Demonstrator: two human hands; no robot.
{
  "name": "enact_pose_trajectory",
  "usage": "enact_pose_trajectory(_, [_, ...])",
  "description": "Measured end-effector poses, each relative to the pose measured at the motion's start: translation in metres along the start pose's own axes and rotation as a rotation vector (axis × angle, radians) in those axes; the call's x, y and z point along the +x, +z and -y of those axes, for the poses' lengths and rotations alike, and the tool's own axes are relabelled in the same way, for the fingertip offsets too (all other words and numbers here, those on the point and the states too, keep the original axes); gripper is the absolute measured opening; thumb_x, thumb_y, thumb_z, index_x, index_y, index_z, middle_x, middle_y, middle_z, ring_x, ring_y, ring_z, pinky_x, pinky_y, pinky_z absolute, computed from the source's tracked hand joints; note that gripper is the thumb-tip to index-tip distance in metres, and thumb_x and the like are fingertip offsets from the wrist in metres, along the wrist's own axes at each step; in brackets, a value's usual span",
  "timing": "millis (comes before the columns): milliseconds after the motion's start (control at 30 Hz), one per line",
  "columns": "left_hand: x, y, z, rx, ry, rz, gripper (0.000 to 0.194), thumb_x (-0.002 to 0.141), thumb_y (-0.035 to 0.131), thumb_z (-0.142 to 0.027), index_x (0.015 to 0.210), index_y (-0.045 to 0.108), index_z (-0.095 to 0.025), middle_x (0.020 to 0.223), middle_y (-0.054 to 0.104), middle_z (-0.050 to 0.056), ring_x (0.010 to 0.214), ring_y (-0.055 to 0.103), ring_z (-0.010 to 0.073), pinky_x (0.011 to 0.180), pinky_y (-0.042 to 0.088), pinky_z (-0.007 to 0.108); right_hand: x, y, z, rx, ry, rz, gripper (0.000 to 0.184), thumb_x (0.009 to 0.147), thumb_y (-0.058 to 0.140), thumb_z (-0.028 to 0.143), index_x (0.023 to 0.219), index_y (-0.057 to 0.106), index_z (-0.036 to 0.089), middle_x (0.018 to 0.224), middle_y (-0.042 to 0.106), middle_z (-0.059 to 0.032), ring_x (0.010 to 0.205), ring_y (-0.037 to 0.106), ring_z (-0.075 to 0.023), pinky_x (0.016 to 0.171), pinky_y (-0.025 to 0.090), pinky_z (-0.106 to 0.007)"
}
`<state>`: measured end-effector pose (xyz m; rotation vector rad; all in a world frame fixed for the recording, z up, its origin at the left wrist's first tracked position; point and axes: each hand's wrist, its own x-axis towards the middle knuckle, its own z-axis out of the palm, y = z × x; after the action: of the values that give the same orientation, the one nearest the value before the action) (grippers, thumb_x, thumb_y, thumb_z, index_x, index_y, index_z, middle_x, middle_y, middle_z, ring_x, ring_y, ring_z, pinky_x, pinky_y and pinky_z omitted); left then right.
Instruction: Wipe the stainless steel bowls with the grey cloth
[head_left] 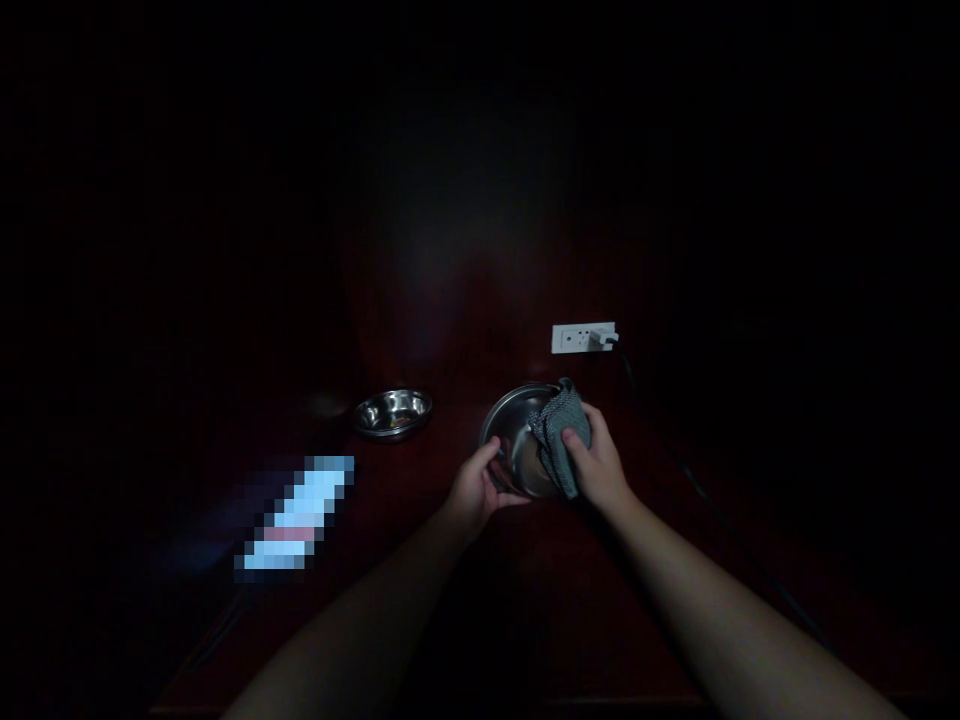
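Note:
A shiny steel bowl (517, 440) is tilted in front of me, its inside partly facing me. My left hand (478, 487) grips its lower left side, thumb over the rim and fingers underneath. In my right hand (600, 465) is a bunched grey-green cloth (561, 440), closed between thumb and fingers. The cloth lies against the bowl's right side and covers part of the rim and inside. My right fingertips are partly hidden behind the cloth.
A second steel bowl (393, 414) stands to the left on the dark red table (420, 640), with something small and orange in it. A bright pixelated screen (296, 515) is at left. A white socket (583, 338) holds a plug; a dark cable (697, 483) runs along the right.

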<state>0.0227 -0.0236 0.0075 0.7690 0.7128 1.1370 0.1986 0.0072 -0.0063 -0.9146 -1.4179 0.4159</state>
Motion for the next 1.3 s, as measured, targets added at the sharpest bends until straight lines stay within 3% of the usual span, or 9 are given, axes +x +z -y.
enact_pose_trajectory(200, [0.002,-0.002,0.002,0.007,0.007,0.008,0.037,0.081,0.052,-0.043,0.102,0.06,-0.013,0.092,0.066,0.013,0.078,0.065,0.0239,0.064,0.055,0.041,-0.001,0.002,-0.001,0.016,0.045,-0.02,0.051,0.078,0.052,0.054,0.115,0.045,0.02,0.111,0.055,-0.0099,0.101,0.053,-0.0258,0.092,0.041,-0.044])
enact_pose_trajectory(433, [0.001,-0.002,0.004,-0.02,0.06,0.006,0.036,0.08,0.053,-0.039,0.104,0.059,-0.013,0.101,0.064,0.013,0.085,0.064,0.0252,0.071,0.055,0.046,-0.001,0.003,-0.002,0.041,0.057,-0.045,0.049,0.079,0.05,0.054,0.115,0.045,0.021,0.11,0.056,-0.0088,0.101,0.053,-0.0253,0.093,0.04,-0.044])
enact_pose_trajectory(667, [-0.001,0.0,0.008,-0.068,0.084,0.057,0.036,0.079,0.057,-0.039,0.103,0.059,-0.013,0.097,0.066,0.013,0.084,0.065,0.0247,0.076,0.053,0.048,0.0,0.005,0.002,0.091,0.081,-0.049,0.048,0.079,0.05,0.054,0.114,0.045,0.022,0.111,0.055,-0.0083,0.102,0.053,-0.0252,0.095,0.039,-0.045])
enact_pose_trajectory(833, [-0.002,0.002,0.005,0.076,0.108,0.073,0.037,0.077,0.061,-0.041,0.099,0.057,-0.012,0.088,0.066,0.012,0.076,0.066,0.0226,0.068,0.055,0.043,0.001,0.004,0.002,0.114,0.111,-0.087,0.046,0.078,0.052,0.055,0.109,0.048,0.022,0.108,0.057,-0.0081,0.099,0.054,-0.0253,0.092,0.041,-0.045])
enact_pose_trajectory(1033, [-0.004,0.0,-0.003,0.387,0.289,0.088,0.034,0.065,0.075,-0.031,0.088,0.056,-0.015,0.079,0.062,0.002,0.069,0.064,0.0144,0.062,0.055,0.029,0.006,-0.007,0.008,0.049,-0.037,-0.134,0.043,0.079,0.051,0.053,0.107,0.051,0.02,0.1,0.059,-0.0066,0.092,0.056,-0.0235,0.088,0.042,-0.041])
enact_pose_trajectory(1200, [-0.006,-0.002,0.002,0.325,0.165,0.214,0.033,0.063,0.077,-0.027,0.087,0.059,-0.012,0.083,0.065,0.005,0.076,0.065,0.0164,0.073,0.054,0.032,0.006,-0.012,0.011,-0.02,-0.145,-0.088,0.047,0.079,0.051,0.052,0.112,0.05,0.02,0.105,0.058,-0.0082,0.096,0.055,-0.025,0.087,0.043,-0.042])
enact_pose_trajectory(1300, [-0.006,-0.002,0.005,0.195,0.117,0.212,0.036,0.066,0.074,-0.033,0.09,0.061,-0.011,0.084,0.067,0.008,0.078,0.066,0.0201,0.076,0.053,0.04,0.005,-0.011,0.009,-0.058,-0.196,-0.049,0.046,0.079,0.052,0.051,0.114,0.05,0.02,0.11,0.056,-0.0093,0.102,0.053,-0.0264,0.091,0.041,-0.044])
